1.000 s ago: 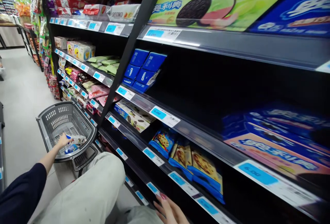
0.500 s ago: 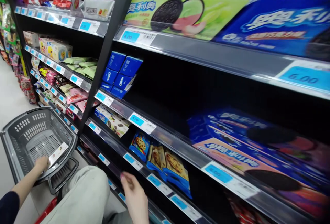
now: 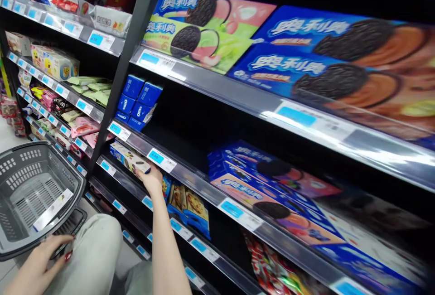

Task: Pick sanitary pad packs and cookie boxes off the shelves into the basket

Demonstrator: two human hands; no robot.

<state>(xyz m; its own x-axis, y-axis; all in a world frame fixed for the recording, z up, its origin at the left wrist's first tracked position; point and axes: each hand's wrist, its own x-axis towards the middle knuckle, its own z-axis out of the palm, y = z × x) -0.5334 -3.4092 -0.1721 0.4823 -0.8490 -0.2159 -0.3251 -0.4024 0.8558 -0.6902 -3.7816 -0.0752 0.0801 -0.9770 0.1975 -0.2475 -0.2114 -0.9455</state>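
Note:
My right hand (image 3: 152, 178) reaches up to the third shelf, where its fingers curl round the near end of a long cookie box (image 3: 128, 157) lying just behind the shelf rail. My left hand (image 3: 40, 258) lies low at the left with fingers stretched out, resting on the near rim of a grey plastic shopping basket (image 3: 13, 175). A white packet (image 3: 50, 209) lies inside the basket. My knee in light trousers (image 3: 97, 249) sits between the two hands.
Black store shelves run along the right, with blue price tags (image 3: 161, 159) on the rails. Large Oreo boxes (image 3: 306, 66) fill the top shelf, small blue Oreo boxes (image 3: 137, 100) stand further left, and cookie bags (image 3: 186, 204) lie below my right hand.
My right hand rose from the lowest shelf edge to the cookie box. My left hand let go of the white packet, now in the basket, and drew back to the rim. The view swung right.

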